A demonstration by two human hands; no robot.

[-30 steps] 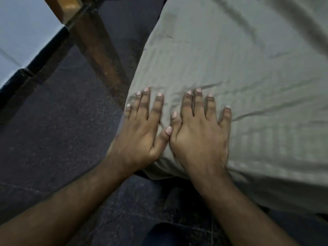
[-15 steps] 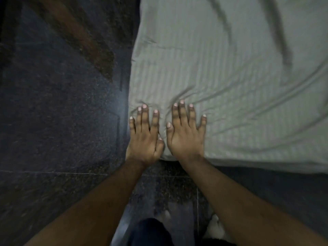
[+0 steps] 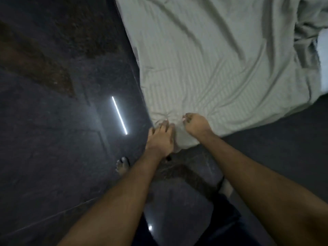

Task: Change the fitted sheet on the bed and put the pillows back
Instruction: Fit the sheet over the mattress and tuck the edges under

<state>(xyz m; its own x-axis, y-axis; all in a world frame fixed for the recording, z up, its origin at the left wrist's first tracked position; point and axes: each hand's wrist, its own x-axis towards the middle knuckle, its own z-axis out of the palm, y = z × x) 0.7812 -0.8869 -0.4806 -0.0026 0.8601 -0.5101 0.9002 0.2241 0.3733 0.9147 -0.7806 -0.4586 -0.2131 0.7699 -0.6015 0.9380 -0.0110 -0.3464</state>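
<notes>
Dark polished stone floor [image 3: 53, 139]: fills the left half and the lower right of the head view; a bright straight strip of reflected light [image 3: 119, 115] lies on it just left of the bed corner.

Pale grey-green striped fitted sheet [image 3: 213, 68]: spread over the bed, occupying the upper right of the view. Long creases run across it, and finer wrinkles fan out from the near corner. At the far right edge the cloth is bunched into folds, beside a small white patch that cannot be identified.

Near corner of the sheet [image 3: 182, 139]: hangs down over the bed's corner toward the floor, between the 2 hands.

Person's 2 bare forearms: enter from the bottom edge and converge on that corner.

Left hand [image 3: 159, 139]: lies on the left flank of the corner, fingers bent down over the cloth at its edge; whether they actually pinch the fabric cannot be told from this view.

Right hand [image 3: 197, 124]: sits just right of the corner's peak, on top of the sheet, fingers curled into a fist with the cloth gathered beneath them; wrinkles radiate from this point.

Bare foot [image 3: 122, 165]: on the floor, left of the left forearm, partly hidden by it.
</notes>
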